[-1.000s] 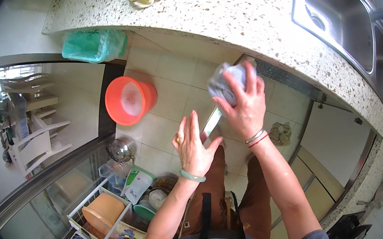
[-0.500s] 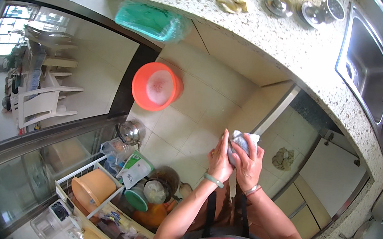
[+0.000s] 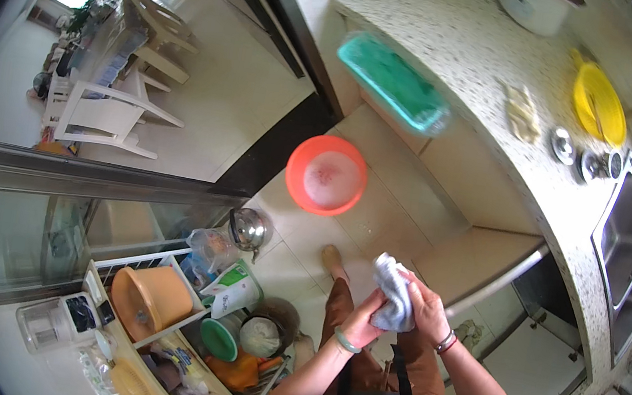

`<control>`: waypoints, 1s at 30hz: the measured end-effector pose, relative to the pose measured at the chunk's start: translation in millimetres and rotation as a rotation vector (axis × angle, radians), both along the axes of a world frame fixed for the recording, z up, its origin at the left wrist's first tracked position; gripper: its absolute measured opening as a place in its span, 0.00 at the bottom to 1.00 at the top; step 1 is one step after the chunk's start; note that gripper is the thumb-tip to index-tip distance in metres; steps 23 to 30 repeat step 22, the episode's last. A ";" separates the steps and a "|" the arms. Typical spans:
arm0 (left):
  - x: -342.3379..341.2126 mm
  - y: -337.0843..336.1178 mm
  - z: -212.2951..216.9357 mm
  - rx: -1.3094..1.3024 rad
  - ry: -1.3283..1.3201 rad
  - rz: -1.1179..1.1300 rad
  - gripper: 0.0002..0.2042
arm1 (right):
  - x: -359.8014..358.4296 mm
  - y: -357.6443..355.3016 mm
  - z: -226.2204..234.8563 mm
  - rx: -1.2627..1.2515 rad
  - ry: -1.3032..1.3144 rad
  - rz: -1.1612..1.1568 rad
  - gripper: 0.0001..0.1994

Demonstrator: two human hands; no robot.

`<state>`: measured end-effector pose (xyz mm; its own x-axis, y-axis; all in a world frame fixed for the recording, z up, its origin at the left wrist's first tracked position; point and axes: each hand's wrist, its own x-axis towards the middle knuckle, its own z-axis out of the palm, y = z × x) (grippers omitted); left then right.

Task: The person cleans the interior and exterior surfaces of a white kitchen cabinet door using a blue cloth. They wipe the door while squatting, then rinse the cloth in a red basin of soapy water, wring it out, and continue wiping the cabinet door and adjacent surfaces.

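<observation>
While both hands meet at waist height, the right hand [image 3: 425, 310] clasps a grey cloth [image 3: 393, 292] and the left hand [image 3: 364, 324] closes its grip underneath, bunching it.

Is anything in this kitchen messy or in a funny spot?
Yes, a few things. A round orange-red plastic basin sits on the tiled floor. A green rectangular plastic tray sticks out over the speckled counter's edge. Both hands, left and right, hold a crumpled grey-white cloth. No spill shows.
</observation>
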<state>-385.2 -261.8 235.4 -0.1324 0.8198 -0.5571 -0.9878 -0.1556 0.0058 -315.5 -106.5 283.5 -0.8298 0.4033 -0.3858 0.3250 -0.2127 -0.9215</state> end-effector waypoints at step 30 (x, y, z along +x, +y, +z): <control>-292.6 -49.7 -146.1 -0.779 0.513 -0.062 0.25 | -257.2 -18.7 -187.2 -0.012 -0.464 -0.195 0.22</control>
